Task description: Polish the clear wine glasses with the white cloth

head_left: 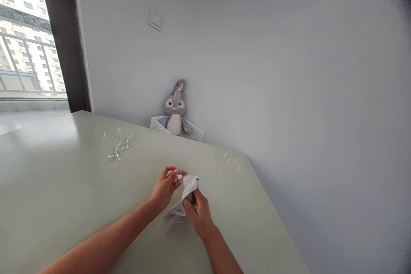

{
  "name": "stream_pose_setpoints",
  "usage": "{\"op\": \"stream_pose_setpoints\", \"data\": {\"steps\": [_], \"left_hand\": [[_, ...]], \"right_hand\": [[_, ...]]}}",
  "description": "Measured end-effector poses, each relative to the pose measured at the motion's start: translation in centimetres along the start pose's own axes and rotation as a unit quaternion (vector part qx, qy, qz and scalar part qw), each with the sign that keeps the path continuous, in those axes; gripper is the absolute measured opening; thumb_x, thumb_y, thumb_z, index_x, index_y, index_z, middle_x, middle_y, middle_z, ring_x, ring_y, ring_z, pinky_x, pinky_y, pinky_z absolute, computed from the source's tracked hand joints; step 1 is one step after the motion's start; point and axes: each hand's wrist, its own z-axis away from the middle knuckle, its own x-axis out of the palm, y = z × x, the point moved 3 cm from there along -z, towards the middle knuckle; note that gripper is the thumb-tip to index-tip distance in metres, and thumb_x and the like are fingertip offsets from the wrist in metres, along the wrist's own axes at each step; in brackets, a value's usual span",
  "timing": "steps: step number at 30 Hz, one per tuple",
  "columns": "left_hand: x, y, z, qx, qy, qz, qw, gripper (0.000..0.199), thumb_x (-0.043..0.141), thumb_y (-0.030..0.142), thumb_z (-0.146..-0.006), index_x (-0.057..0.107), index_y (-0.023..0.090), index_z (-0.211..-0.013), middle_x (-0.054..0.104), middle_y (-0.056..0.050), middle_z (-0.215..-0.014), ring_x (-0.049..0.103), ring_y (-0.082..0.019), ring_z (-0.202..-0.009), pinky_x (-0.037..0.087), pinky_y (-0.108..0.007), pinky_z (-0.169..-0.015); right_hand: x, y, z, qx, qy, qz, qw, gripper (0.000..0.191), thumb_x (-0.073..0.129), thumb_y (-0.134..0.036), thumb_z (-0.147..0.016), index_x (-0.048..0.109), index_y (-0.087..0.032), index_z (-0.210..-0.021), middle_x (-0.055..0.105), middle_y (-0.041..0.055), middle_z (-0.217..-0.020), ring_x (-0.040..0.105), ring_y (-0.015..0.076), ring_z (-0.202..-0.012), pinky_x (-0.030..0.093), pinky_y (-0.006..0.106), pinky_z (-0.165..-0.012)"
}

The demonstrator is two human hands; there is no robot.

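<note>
Near the middle of the table, my left hand is closed around a small clear glass, much of which its fingers hide. My right hand grips a pale grey cloth and presses its upper part against the glass. The loose end of the cloth hangs down to the left, over the tabletop, between my wrists. Two stemmed glasses stand upright together at the left, the nearer glass in front of the farther glass. Off to the right, two more clear glasses lie or lean close together; their pose is hard to make out.
The pale green table has its far edge near the wall and its right edge angled along it. A plush rabbit sits in a white perforated basket behind the far edge. A light switch and a window are beyond.
</note>
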Motion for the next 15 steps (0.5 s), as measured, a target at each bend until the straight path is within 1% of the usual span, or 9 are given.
{"op": "stream_pose_setpoints", "data": {"steps": [3, 5, 7, 9, 11, 12, 13, 14, 15], "left_hand": [[0.7, 0.0, 0.5, -0.002, -0.021, -0.065, 0.998, 0.023, 0.064, 0.032, -0.070, 0.048, 0.020, -0.081, 0.065, -0.003, -0.087, 0.059, -0.013, -0.074, 0.045, -0.023, -0.065], [1.2, 0.2, 0.9, 0.002, -0.040, -0.099, 0.994, 0.019, 0.062, 0.032, -0.071, 0.052, 0.020, -0.081, 0.064, -0.004, -0.089, 0.058, -0.013, -0.074, 0.045, -0.024, -0.068], [1.6, 0.7, 1.1, 0.015, -0.060, -0.115, 0.991, 0.018, 0.062, 0.030, -0.071, 0.057, 0.020, -0.086, 0.063, -0.005, -0.095, 0.057, -0.015, -0.083, 0.044, -0.026, -0.076], [2.0, 1.5, 1.4, 0.041, -0.085, -0.123, 0.988, 0.023, 0.064, 0.025, -0.069, 0.061, 0.020, -0.092, 0.059, -0.007, -0.108, 0.053, -0.018, -0.099, 0.040, -0.027, -0.086], [2.2, 2.1, 1.5, 0.056, -0.122, -0.144, 0.980, 0.027, 0.066, 0.021, -0.067, 0.064, 0.020, -0.094, 0.055, -0.008, -0.116, 0.047, -0.020, -0.109, 0.035, -0.026, -0.092], [2.2, 2.1, 1.5, 0.051, -0.141, -0.160, 0.976, 0.028, 0.066, 0.021, -0.066, 0.065, 0.020, -0.094, 0.055, -0.009, -0.117, 0.046, -0.021, -0.110, 0.035, -0.027, -0.093], [2.2, 2.0, 1.5, 0.039, -0.156, -0.174, 0.972, 0.029, 0.066, 0.022, -0.067, 0.065, 0.019, -0.096, 0.056, -0.009, -0.115, 0.048, -0.021, -0.107, 0.036, -0.028, -0.092], [2.0, 1.8, 1.4, 0.022, -0.159, -0.178, 0.971, 0.031, 0.065, 0.024, -0.068, 0.064, 0.020, -0.098, 0.057, -0.009, -0.113, 0.051, -0.021, -0.102, 0.038, -0.029, -0.089], [1.7, 1.4, 1.2, 0.003, -0.154, -0.171, 0.973, 0.033, 0.065, 0.026, -0.069, 0.063, 0.021, -0.102, 0.059, -0.008, -0.110, 0.053, -0.020, -0.095, 0.041, -0.029, -0.086]], "right_hand": [[1.3, 1.3, 0.1, 0.075, -0.017, -0.081, 0.994, 0.016, 0.055, -0.033, -0.076, 0.057, -0.017, -0.080, 0.050, -0.0033, -0.059, 0.043, 0.0097, -0.052, 0.037, 0.021, -0.049], [1.8, 1.8, -0.1, 0.132, -0.012, -0.174, 0.976, 0.021, 0.058, -0.037, -0.074, 0.057, -0.017, -0.079, 0.051, -0.0033, -0.057, 0.046, 0.0099, -0.048, 0.040, 0.021, -0.046], [1.8, 2.0, -0.4, 0.194, 0.011, -0.309, 0.931, 0.027, 0.057, -0.043, -0.074, 0.057, -0.018, -0.084, 0.053, -0.0033, -0.054, 0.048, 0.0105, -0.042, 0.041, 0.022, -0.042], [1.5, 1.9, -0.6, 0.245, 0.034, -0.437, 0.865, 0.030, 0.055, -0.046, -0.075, 0.057, -0.018, -0.084, 0.053, -0.0035, -0.049, 0.047, 0.0105, -0.037, 0.040, 0.021, -0.038], [1.2, 1.7, -0.6, 0.277, 0.041, -0.512, 0.812, 0.029, 0.055, -0.046, -0.076, 0.057, -0.018, -0.080, 0.052, -0.0042, -0.044, 0.046, 0.0098, -0.034, 0.038, 0.020, -0.036], [1.1, 1.5, -0.5, 0.282, 0.039, -0.523, 0.803, 0.028, 0.055, -0.045, -0.076, 0.057, -0.017, -0.081, 0.052, -0.0042, -0.043, 0.047, 0.0098, -0.035, 0.039, 0.020, -0.037], [1.1, 1.4, -0.4, 0.279, 0.037, -0.515, 0.810, 0.029, 0.055, -0.045, -0.076, 0.057, -0.017, -0.083, 0.054, -0.0039, -0.044, 0.048, 0.0104, -0.036, 0.040, 0.020, -0.039], [1.0, 1.2, -0.3, 0.269, 0.035, -0.485, 0.831, 0.030, 0.054, -0.046, -0.076, 0.058, -0.017, -0.086, 0.055, -0.0032, -0.047, 0.050, 0.0115, -0.038, 0.041, 0.022, -0.040], [1.0, 1.1, -0.2, 0.250, 0.034, -0.436, 0.864, 0.031, 0.055, -0.046, -0.076, 0.058, -0.017, -0.087, 0.057, -0.0018, -0.051, 0.053, 0.0129, -0.042, 0.043, 0.023, -0.043]]}}
